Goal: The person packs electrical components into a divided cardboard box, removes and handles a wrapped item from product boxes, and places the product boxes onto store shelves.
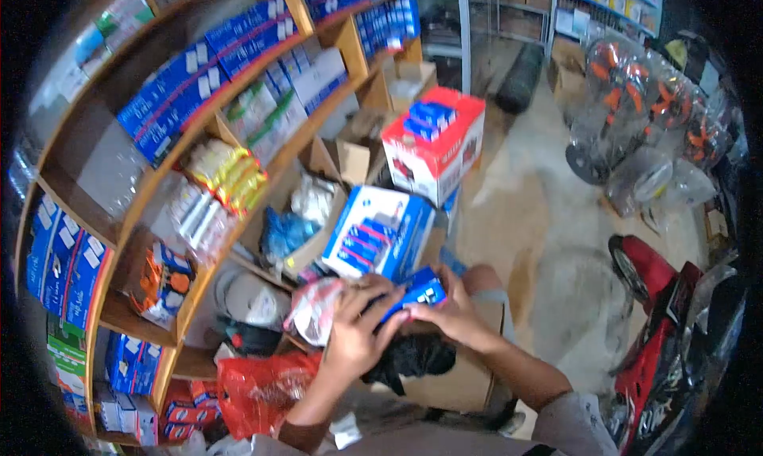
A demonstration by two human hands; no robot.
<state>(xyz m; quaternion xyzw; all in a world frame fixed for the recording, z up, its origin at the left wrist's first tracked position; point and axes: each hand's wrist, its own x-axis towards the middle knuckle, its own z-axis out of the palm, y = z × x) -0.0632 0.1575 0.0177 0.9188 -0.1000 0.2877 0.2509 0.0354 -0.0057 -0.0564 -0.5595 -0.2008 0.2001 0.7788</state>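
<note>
Between my two hands is a small blue box (424, 287), tilted and held in front of my chest. My left hand (359, 321) has its fingers closed around the box's left end. At the right end, my right hand (459, 311) grips it with thumb and fingers. Just beyond is a larger blue-and-white box (338, 253) showing several blue packs on its face; whether these are printed or real I cannot tell. A black item (409, 360) lies below my hands, by a brown cardboard box (470, 379).
Wooden shelves (171, 174) full of blue boxes curve along the left. A red-and-white carton (417, 163) carries several small blue boxes (431, 116). Red plastic bags (266, 388) sit low left. Plastic-wrapped orange-and-black goods (628, 98) and a red motorbike-like body (652, 337) stand right.
</note>
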